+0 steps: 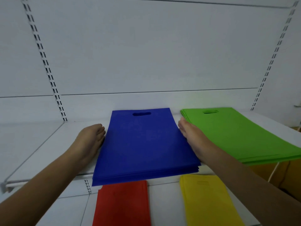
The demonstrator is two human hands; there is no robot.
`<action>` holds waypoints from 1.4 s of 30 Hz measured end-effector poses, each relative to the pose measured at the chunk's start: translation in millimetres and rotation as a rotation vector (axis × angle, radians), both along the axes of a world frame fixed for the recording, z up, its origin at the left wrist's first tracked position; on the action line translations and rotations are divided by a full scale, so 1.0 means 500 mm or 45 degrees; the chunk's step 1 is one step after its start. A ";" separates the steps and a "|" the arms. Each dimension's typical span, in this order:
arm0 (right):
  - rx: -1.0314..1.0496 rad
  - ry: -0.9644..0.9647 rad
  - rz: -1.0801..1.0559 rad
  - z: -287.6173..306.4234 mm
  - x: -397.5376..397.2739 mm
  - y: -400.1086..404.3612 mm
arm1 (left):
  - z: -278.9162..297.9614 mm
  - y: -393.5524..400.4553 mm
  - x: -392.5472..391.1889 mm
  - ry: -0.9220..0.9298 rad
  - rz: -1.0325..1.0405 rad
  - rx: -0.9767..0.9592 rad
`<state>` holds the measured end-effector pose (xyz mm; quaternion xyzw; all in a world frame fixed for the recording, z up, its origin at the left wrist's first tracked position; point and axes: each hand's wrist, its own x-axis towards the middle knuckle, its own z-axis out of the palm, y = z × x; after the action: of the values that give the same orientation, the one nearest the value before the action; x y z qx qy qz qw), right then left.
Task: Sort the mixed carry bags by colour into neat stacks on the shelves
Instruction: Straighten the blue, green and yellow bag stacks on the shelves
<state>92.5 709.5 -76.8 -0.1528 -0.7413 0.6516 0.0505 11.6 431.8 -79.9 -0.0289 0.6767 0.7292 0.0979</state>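
Spanning the whole view is the white shelving unit (146, 54), its upper shelf (40, 144) running under both hands and a lower shelf (162, 201) below the wrists. Between the two hands lies the blue stack (145, 144), long axis running straight away from the person, handle cut-outs at the far end, near end overhanging the shelf lip. Just outside the right hand sits the green stack (236, 136), angled off to the right and also hanging over the edge. Below the wrists, on the lower shelf, the red stack (122, 204) lies under the left side and the yellow stack (206, 201) under the right. Now the hands: the left hand (91, 139) presses its fingers, held together and lightly bent, against the blue stack's left edge; the right hand (192, 136), fingers straight and together, is flat against the right edge. Both look equally close, so squaring up probably needs an even squeeze, then a push back.
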 end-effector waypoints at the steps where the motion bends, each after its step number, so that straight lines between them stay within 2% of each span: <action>1: 0.001 -0.015 0.023 -0.004 -0.005 -0.003 | -0.002 0.012 0.005 0.001 -0.024 -0.016; 4: -0.009 0.030 0.042 -0.014 -0.017 0.001 | 0.007 0.022 0.011 0.047 -0.043 -0.062; 8: -0.122 0.093 -0.095 -0.011 -0.026 0.025 | 0.008 -0.003 -0.018 0.108 0.063 0.060; 12: -0.155 0.098 0.013 -0.016 -0.043 0.013 | 0.001 0.031 -0.015 0.133 -0.066 0.041; 16: -0.227 0.130 -0.034 -0.013 -0.063 0.029 | 0.008 0.000 -0.050 0.104 0.004 0.089; 21: -0.011 0.021 -0.093 0.032 -0.145 0.009 | 0.018 0.023 -0.093 0.051 0.073 0.045; 24: 0.131 -0.026 -0.106 0.020 -0.182 -0.003 | 0.016 0.060 -0.081 0.060 0.026 -0.084; 26: 0.203 -0.025 -0.096 0.018 -0.183 -0.003 | 0.016 0.062 -0.079 0.063 0.040 -0.085; 30: 0.100 -0.055 -0.080 0.021 -0.177 0.006 | 0.014 0.053 -0.110 0.036 0.137 0.014; 34: 0.030 -0.069 -0.058 0.015 -0.184 0.005 | 0.022 0.060 -0.093 0.075 -0.031 -0.131; 39: -0.284 0.038 -0.232 0.018 -0.204 0.030 | 0.036 0.004 -0.146 0.046 0.115 0.090; 42: -0.293 0.000 -0.154 0.024 -0.213 0.021 | 0.027 0.038 -0.140 0.016 0.026 0.037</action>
<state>-13.9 719.7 -65.0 -0.2021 -0.6509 0.7282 0.0718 -58.5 450.6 -66.5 -0.0298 0.6664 0.7399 0.0866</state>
